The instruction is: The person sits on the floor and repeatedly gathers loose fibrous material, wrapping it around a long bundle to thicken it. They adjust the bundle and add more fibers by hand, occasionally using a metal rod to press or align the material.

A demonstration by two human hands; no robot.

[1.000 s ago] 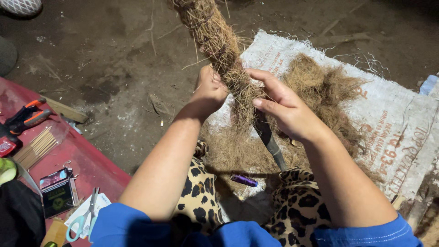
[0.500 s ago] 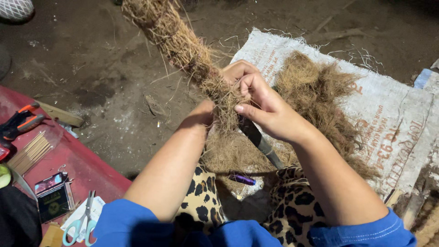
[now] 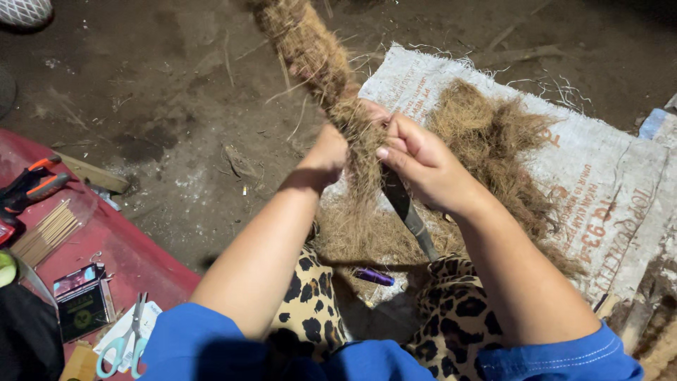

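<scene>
Bare earth floor, dark and packed, is seen under weak light, littered with stray fibres and chips of wood; no wall is shown.

A white woven sack is spread flat on the floor, and every place below is given from it. On its middle a loose heap of brown coir fibre is piled. Well to the sack's left, a red mat is laid on the floor. Leopard-print trousers are seen at the sack's near edge.

A fibre-wrapped pole rises over the sack's left end, tilted away and out of the top of the view. The left hand is closed around the fibre on the pole's lower part; the right hand is pinched on the same fibre just beside it, both grips tight. A dark strap hangs below the right hand.

On the mat: a bundle of thin sticks, orange-handled pliers, a small dark box, pale-handled scissors. A small purple object lies between the knees.
</scene>
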